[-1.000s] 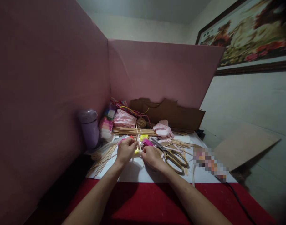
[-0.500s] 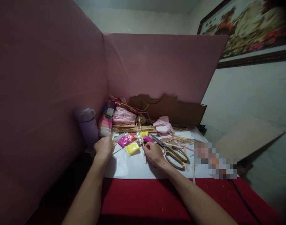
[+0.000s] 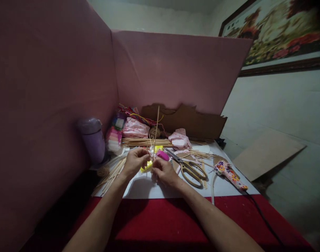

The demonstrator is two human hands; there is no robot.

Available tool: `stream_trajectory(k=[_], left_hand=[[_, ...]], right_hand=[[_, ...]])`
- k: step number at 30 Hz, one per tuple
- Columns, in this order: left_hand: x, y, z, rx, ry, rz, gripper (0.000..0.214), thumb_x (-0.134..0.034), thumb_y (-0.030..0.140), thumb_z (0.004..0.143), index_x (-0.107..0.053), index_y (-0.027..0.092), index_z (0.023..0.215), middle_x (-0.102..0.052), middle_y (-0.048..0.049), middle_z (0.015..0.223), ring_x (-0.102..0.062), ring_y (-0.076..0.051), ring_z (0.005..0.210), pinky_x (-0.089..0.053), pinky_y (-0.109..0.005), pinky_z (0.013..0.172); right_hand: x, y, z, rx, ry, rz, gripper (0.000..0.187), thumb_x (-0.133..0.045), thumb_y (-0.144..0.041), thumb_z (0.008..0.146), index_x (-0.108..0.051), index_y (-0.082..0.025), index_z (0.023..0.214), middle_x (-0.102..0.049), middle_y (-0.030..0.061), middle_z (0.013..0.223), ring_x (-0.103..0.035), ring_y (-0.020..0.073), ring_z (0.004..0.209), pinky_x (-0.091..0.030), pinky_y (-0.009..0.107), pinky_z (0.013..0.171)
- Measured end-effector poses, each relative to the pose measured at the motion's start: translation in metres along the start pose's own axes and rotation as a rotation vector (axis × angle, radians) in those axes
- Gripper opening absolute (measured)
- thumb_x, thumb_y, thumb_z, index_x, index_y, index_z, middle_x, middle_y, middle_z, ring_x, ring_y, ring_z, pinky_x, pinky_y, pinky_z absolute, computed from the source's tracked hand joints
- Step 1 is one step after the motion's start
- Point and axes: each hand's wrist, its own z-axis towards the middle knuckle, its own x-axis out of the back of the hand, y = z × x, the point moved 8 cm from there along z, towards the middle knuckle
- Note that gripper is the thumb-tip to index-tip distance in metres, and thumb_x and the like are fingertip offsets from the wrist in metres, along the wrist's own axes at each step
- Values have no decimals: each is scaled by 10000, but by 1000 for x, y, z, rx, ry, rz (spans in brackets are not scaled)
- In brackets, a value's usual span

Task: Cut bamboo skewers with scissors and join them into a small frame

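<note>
Red cloth [image 3: 162,224], a white sheet [image 3: 139,192] over it, two half-curled hands close together mid-sheet.
A shaded white strip gives room before the sheet's near edge; the left hand [image 3: 136,161] bunches its fingertips, hold unclear; the right hand [image 3: 165,172], just left of scissors [image 3: 183,162], pinches a thin, nearly upright stick [image 3: 157,126].

A purple container [image 3: 95,145] stands beside the pink partition [image 3: 57,84], while a framed picture [image 3: 278,40] hangs on the pale wall [image 3: 286,101].
</note>
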Motion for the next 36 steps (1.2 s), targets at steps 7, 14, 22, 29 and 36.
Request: stream_trajectory(k=[7,14,22,29,36], left_hand=[[-11,-4,-2,12,-79,-34,273,-709,360,606,-568,126,591,-555,16,469,-506,-87,391,-407,-196,389],[-12,-7,-3,48,-72,-35,270,-748,351,544,-619,116,576,-564,5,464,-500,-84,391,-397,-192,390],[-11,-7,-2,22,-85,-10,258,-740,340,540,-594,128,556,-552,17,459,-503,-90,397,-397,-196,396],[-10,-6,-2,-9,-71,41,209,-693,303,586,-555,148,559,-539,28,447,-506,-98,391,-396,-205,400],[-14,-5,-4,7,-128,51,167,-660,273,606,-541,161,572,-541,31,461,-526,-109,407,-414,-215,415]], right_hand=[[3,-14,-4,154,3,-151,118,-470,-82,702,-519,-185,675,-563,-39,596,-536,91,542,-424,186,537],[2,-6,-1,139,-2,-83,133,-464,-76,687,-548,-179,674,-560,-33,605,-511,95,551,-408,184,532],[3,-9,-1,165,45,-136,110,-490,-105,674,-581,-167,661,-569,-24,644,-507,103,614,-414,190,584],[-3,-7,-4,68,30,-6,122,-477,-101,660,-550,-184,611,-556,-42,531,-510,94,502,-418,187,503],[-9,14,1,-48,-42,170,47,-560,-217,680,-575,-173,685,-525,-50,538,-476,76,432,-384,180,423]])
